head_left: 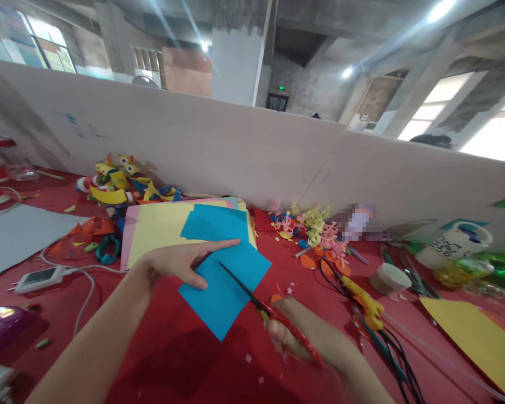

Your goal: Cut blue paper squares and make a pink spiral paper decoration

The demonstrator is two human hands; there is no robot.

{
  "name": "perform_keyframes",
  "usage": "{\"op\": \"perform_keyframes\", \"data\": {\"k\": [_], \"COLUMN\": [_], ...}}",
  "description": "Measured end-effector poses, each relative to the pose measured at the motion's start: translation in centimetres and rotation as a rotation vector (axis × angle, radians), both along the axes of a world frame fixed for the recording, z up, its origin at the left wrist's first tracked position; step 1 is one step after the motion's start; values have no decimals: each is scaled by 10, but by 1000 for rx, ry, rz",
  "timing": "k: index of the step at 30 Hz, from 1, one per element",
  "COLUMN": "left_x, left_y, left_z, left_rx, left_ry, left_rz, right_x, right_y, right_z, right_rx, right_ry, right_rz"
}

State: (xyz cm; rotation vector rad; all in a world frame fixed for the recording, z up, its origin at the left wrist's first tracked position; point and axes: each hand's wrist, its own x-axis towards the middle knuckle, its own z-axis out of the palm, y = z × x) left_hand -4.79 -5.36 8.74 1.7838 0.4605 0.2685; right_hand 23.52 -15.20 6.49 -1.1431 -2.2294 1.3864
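Note:
A square sheet of bright blue paper (225, 292) is held at an angle over the red table, its lower corner towards me. My left hand (180, 261) grips its left side, thumb on the face and index finger stretched along the upper edge. In my right hand (303, 314) is a pair of red-handled scissors (292, 330). Their dark blades lie across the blue paper, pointing up and left towards my left hand; whether they are cutting into it I cannot tell. Behind, another blue piece (214, 221) rests on a stack of yellow and pink paper (160, 224).
Paper curls (315, 224) lie along the white partition (219, 146). At right are a yellow glue gun (364, 300), a paper cup (389, 279), and yellow sheets (475, 342). A white charger (40, 279) with its cable and yellow paper crafts (118, 179) occupy the left.

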Motion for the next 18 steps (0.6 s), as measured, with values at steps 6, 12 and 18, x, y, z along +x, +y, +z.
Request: {"op": "perform_keyframes", "data": {"k": [6, 12, 18], "left_x": [6, 13, 19], "left_y": [3, 1, -6], "left_z": [-3, -5, -5], "left_rx": [130, 111, -74], "left_ry": [36, 66, -11], "left_rz": [-2, -29, -77], "right_x": [0, -3, -5], "right_y": [0, 0, 1], "right_z": [10, 9, 1], "right_rx": [127, 143, 130], "right_ry": [-81, -93, -78], "right_rz": [54, 39, -5]}}
